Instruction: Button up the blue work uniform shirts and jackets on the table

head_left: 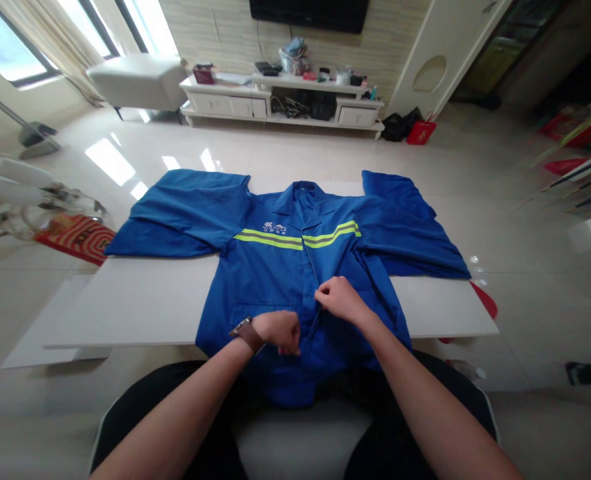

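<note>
A blue work jacket (260, 273) lies front up across a white table (145, 300), its sleeves spread to both sides and its collar away from me. Yellow-green reflective stripes cross the chest, with a white logo above the left one. The front edges lie close together, and a button shows below the stripe. My right hand (342, 300) is closed, pinching the front edge on the right. Lower down, my left hand (280, 330), with a brown-strapped watch (245, 331) on the wrist, has its fingers curled over the other front panel. Whatever its fingertips hold is hidden.
The jacket's hem hangs over the near table edge towards my lap. Beyond the table stands a low white cabinet (225, 105) with various items on it, beside a white bench (138, 83). A red patterned bag (78, 237) is at the left, and a red bag (421, 131) stands by the wall.
</note>
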Demonstrator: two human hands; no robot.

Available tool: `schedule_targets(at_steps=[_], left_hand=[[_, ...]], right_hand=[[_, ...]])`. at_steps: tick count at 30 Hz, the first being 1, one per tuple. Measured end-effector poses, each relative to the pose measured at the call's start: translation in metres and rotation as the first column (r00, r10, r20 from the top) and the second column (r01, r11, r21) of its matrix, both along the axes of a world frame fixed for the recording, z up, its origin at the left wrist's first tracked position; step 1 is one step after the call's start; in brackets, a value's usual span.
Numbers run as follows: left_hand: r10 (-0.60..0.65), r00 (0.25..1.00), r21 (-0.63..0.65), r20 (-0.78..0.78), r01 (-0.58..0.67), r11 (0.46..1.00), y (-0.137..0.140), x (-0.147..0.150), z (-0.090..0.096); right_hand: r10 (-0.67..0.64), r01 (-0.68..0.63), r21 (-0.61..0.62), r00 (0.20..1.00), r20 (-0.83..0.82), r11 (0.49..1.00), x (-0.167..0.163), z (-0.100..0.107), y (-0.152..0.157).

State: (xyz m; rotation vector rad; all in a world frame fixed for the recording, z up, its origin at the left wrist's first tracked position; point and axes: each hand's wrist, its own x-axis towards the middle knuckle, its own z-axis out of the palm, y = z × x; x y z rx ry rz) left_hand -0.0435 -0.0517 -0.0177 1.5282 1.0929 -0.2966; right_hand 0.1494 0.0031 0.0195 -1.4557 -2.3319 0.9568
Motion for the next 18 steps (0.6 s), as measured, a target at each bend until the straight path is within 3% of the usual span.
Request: schedule_targets(at_steps=[2,4,6,8,11,13,14,16,18], left_hand=[[0.241,0.963,0.088,0.119,-0.252,0.964,0.020,-0.007,0.003],[0.504,0.842,0.161,0.195,-0.534,0.830,0.039,-0.011,0.002],[0.703,0.666,0.103,0.250,-0.740,0.665,0.054,-0.009,-0.001],[0.813,0.511,-0.063,0.278,-0.835,0.546,0.062,-0.003,-0.006],[0.878,0.335,-0.265,0.344,-0.862,0.432,0.067,0.010,-0.012],[0.873,0.275,-0.266,0.403,-0.877,0.399,0.068,0.018,-0.014],[0.859,0.270,-0.236,0.435,-0.887,0.398,0.069,0.021,-0.015],[0.813,0.302,-0.158,0.498,-0.890,0.428,0.069,0.024,-0.017],[0.753,0.357,-0.087,0.552,-0.874,0.478,0.069,0.026,-0.019]], right_hand=[[-0.001,0.001,-0.001,1.000,-0.023,1.000,-0.001,-0.003,0.001],[0.015,-0.017,-0.021,0.998,-0.068,1.000,-0.002,-0.005,0.003],[0.022,-0.028,-0.051,0.992,-0.123,0.998,-0.004,-0.006,0.003],[0.013,-0.035,-0.115,0.982,-0.188,0.993,-0.005,-0.007,0.004],[-0.039,-0.057,-0.317,0.957,-0.286,0.947,-0.005,-0.010,0.004],[-0.113,-0.012,-0.388,0.948,-0.298,0.922,-0.004,-0.013,0.005],[-0.146,0.038,-0.357,0.949,-0.281,0.933,-0.003,-0.015,0.005],[-0.194,0.159,-0.166,0.955,-0.223,0.973,-0.001,-0.017,0.005],[-0.212,0.225,0.067,0.963,-0.166,0.972,0.001,-0.020,0.006]])
